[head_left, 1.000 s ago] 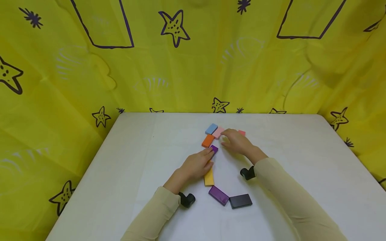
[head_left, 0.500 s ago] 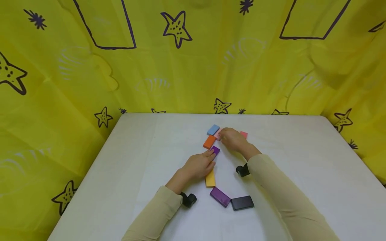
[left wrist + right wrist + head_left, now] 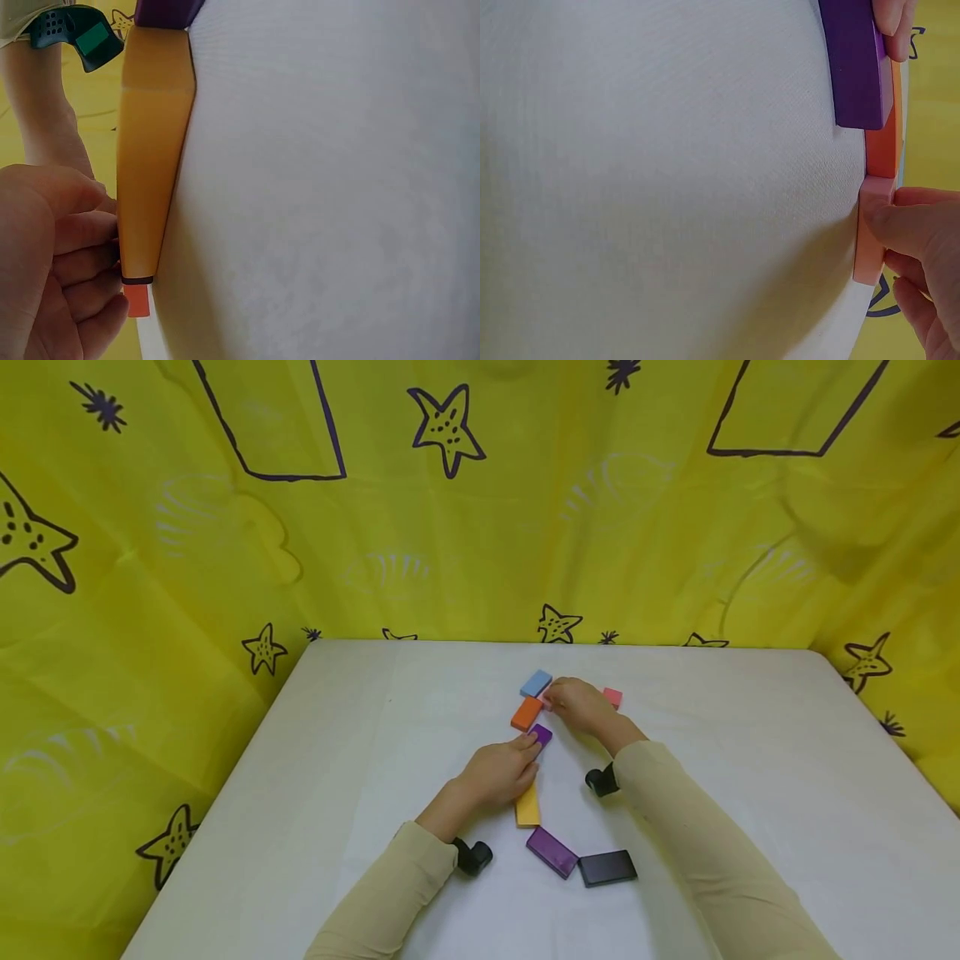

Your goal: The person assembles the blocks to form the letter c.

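Observation:
My right hand (image 3: 581, 703) pinches a light pink block (image 3: 871, 232) between thumb and fingers; in the head view the hand covers most of it. The pink block stands against the end of an orange block (image 3: 527, 713), near a light blue block (image 3: 536, 683). My left hand (image 3: 498, 771) rests its fingertips on a purple block (image 3: 542, 734), just nearer than the orange one. Under and beside that hand runs a yellow block (image 3: 528, 807), its far end hidden in the head view. In the left wrist view the left fingers (image 3: 86, 266) lie beside the yellow block.
A second purple block (image 3: 552, 852) and a dark grey block (image 3: 608, 868) continue the row at the near end. A coral pink block (image 3: 612, 697) lies right of my right hand. The white table (image 3: 420, 710) ends at a yellow patterned curtain (image 3: 480, 543).
My right hand has moved left onto the light pink block and now grips it. The left hand has hardly moved on the purple block. The head view has shifted slightly.

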Tool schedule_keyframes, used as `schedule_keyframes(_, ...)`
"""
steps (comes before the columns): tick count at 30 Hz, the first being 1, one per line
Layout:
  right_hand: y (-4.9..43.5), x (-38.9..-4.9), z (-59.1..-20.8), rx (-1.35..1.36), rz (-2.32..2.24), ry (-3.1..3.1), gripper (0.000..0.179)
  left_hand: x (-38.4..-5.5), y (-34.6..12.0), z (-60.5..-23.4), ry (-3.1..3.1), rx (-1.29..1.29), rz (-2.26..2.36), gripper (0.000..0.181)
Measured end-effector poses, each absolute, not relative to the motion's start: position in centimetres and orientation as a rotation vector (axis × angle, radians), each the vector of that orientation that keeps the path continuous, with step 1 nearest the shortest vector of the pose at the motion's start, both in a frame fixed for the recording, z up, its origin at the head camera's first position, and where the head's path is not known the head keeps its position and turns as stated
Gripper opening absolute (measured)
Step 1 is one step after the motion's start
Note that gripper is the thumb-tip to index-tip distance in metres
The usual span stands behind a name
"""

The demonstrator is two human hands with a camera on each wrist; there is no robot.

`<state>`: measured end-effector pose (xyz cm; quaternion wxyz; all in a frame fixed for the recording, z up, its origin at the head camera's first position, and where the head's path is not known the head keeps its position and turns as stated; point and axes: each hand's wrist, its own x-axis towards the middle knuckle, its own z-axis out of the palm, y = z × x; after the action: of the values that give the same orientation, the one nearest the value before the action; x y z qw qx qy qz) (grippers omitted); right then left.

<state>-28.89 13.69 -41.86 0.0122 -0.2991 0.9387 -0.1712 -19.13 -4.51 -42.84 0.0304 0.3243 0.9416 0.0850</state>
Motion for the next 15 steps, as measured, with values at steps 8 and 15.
schedule_keyframes(8,14.1,-28.4,-41.8,-0.92,-0.551,2.939,0.019,-19.0,-4.4,-42.7,2.909,0.999,0.249,0.044)
schedule_keyframes(15,14.7,-27.7,-42.3,-0.867,-0.585,2.963,0.02,-19.1,-4.3,-42.9,2.889,0.983,0.27,0.045)
